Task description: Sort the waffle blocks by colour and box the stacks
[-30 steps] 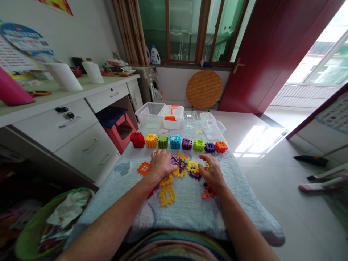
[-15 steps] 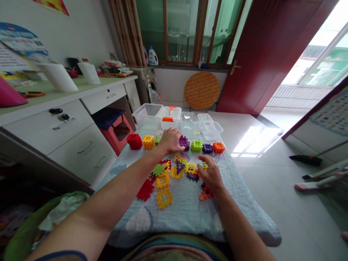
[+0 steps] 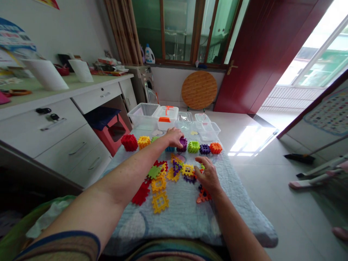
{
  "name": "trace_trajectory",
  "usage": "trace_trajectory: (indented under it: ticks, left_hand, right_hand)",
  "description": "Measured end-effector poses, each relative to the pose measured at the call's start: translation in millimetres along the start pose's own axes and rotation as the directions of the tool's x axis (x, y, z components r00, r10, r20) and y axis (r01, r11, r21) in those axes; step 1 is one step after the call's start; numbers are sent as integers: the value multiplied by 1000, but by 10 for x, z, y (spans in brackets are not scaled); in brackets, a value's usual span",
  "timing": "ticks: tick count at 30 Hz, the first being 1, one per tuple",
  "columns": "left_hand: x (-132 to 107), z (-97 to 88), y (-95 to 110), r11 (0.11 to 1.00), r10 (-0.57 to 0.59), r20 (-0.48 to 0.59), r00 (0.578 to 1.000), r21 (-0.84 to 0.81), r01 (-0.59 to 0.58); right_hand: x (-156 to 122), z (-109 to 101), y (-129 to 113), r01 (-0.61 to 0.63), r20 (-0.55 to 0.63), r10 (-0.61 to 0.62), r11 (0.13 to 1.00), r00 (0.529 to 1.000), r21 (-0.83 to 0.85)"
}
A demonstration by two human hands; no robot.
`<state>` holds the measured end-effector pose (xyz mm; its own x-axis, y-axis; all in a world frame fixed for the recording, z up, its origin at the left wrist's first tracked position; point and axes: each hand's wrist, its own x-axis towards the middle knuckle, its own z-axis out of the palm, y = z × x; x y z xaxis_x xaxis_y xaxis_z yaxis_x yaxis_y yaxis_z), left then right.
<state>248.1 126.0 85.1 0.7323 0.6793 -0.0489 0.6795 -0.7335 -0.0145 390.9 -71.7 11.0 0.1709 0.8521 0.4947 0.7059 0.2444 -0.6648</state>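
Note:
My left hand (image 3: 174, 137) reaches to the far row of stacked plastic interlocking pieces. Its thumb and fingers curl round the left and top of the purple stack (image 3: 183, 145). Below that wrist, a blue stack (image 3: 170, 149) is partly covered. Over the right side of the loose pieces hovers my right hand (image 3: 207, 173), fingers apart, nothing visible in its grasp. Small green and orange pieces (image 3: 204, 195) lie by it, partly hidden. Nearby are a yellow window piece (image 3: 187, 169), a purple triangle (image 3: 177, 168) and a green piece (image 3: 154, 172).
The row also has red (image 3: 129, 143), yellow (image 3: 144, 142), green (image 3: 194, 146), dark purple (image 3: 204, 149) and orange (image 3: 216, 148) stacks. Behind stand clear plastic boxes (image 3: 143, 116), one with an orange latch. Left are a pink stool (image 3: 119, 125) and a desk (image 3: 67, 130).
My left hand has shifted slightly at the purple stack, and the blue stack now shows under its wrist. My right hand stays nearly in place. The view has turned a little.

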Motion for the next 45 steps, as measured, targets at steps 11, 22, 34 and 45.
trace_trajectory:
  ticks: [11,22,34,45]
  left_hand:
    - [60,29,58,1000,-9,75,997,2,9]
    - [96,0,159,999,-48,122,991,10,47]
    - [-135,-62,92,999,-2,-177,984,-49,-7]
    - [-1570,314,-293,940,-211,-543,813,-340,17]
  right_hand:
    - [-1,7,1,-6,14,6,1000,1000,6]
    - [0,12,17,-9,20,9,1000,1000,12]
    - [15,-18,0,-69,-53,73,994,996,90]
    - [40,-75,19,-248,-196,335,896,922,368]
